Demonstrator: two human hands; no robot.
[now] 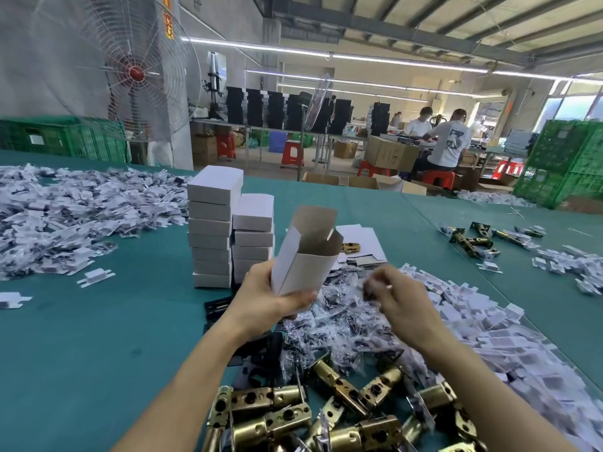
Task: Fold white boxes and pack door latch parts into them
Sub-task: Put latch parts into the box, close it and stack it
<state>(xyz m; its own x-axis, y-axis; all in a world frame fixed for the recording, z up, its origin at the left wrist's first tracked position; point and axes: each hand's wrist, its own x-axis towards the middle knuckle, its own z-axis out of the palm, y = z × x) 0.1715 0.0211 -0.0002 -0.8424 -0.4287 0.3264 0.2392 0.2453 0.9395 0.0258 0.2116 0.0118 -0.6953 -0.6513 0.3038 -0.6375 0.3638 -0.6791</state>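
White box [305, 261], top flaps open, gripped in L hand [261, 301], R hand [401, 305] blurred over bagged parts [339, 326], grip can't tell

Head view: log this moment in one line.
left hand grips white box, top flaps open | right hand over bagged parts, blurred

No legible text: orange sign [168, 17] top left blurred, carton [390, 154] print too small.
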